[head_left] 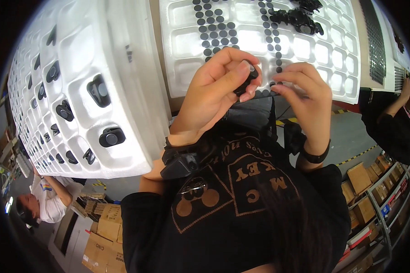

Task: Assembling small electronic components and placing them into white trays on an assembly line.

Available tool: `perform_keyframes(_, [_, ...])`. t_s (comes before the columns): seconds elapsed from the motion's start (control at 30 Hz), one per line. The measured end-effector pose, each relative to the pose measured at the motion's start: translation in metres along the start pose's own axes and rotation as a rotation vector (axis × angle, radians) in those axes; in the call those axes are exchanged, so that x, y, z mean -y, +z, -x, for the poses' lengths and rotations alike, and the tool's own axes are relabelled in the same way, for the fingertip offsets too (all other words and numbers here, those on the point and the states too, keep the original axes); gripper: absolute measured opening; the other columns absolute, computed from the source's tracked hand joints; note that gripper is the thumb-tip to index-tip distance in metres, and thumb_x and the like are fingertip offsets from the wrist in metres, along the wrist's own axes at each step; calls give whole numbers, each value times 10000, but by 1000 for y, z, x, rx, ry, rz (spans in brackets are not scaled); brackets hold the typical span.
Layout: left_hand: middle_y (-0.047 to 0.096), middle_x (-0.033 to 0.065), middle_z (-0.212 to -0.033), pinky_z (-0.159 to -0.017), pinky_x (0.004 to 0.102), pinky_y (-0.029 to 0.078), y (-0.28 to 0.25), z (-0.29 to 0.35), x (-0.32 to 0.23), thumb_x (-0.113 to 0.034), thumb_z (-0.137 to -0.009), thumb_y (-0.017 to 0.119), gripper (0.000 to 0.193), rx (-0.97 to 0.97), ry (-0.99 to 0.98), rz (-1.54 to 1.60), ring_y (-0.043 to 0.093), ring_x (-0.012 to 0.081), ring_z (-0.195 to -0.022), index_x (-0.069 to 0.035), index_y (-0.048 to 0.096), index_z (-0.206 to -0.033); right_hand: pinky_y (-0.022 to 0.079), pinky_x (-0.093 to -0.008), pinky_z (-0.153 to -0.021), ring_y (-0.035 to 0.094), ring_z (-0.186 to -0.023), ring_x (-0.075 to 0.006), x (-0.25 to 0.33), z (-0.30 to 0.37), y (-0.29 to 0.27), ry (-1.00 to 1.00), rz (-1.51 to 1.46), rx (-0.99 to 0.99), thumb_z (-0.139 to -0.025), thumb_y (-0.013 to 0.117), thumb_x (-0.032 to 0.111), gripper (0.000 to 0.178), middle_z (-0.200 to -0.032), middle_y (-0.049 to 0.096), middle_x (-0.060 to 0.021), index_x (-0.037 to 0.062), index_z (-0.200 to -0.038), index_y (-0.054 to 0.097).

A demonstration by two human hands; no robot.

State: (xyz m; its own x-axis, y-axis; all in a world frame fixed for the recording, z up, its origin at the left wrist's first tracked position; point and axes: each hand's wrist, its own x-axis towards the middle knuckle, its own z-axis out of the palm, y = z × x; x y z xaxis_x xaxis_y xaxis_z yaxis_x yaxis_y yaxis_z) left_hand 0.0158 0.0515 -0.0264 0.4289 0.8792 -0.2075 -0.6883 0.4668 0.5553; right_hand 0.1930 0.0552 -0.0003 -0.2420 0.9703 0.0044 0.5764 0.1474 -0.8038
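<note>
My left hand (pixel 214 88) is closed around a small black plastic clip (pixel 247 81), its thumb lying over the part near a greyish round spot. To its right, my right hand (pixel 307 91) pinches a small dark round pad (pixel 273 84) between thumb and index finger, at the near end of a strip of round dark pads (pixel 269 38). The two hands are a short way apart, above the near edge of a white moulded tray (pixel 182 75). A wider strip of the same pads (pixel 216 32) lies on that tray, beyond my left hand.
A pile of black clips (pixel 300 20) sits at the tray's far side. On the left, stacked white trays (pixel 136 150) hold black clips with grey round spots (pixel 111 136). Another person (pixel 45 200) is at lower left, one more (pixel 389 113) at right. Cartons (pixel 102 241) and a shelf rack (pixel 382 200) stand behind.
</note>
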Motion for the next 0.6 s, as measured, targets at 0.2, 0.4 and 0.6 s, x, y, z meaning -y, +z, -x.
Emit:
perform_keyframes(0.2, [509, 73, -831, -601, 213, 361, 0, -3, 2, -124, -879, 418, 198, 9, -6, -33, 446, 102, -709, 11, 480, -1010, 421, -239, -607, 525, -726, -152, -8, 0, 2, -3, 40, 36, -646, 620, -56, 127, -792, 537, -53, -6, -748, 565])
perform_keyframes(0.4, [505, 82, -882, -614, 233, 357, -3, 0, 7, -149, -863, 450, 256, 64, 34, -159, 437, 120, -725, 32, 490, -1040, 450, -235, -557, 526, -696, -141, -10, 3, 1, -108, -126, -122, -643, 628, -58, 115, -784, 554, -60, -6, -735, 583])
perform_keyframes(0.6, [547, 76, -957, -664, 205, 405, -9, 0, 8, -42, -852, 458, 217, 87, 39, -69, 485, 84, -770, 41, 512, -1045, 471, -236, -588, 571, -742, -163, 7, -6, 22, -308, -256, -314, -647, 621, -77, 109, -813, 579, -98, -27, -734, 577])
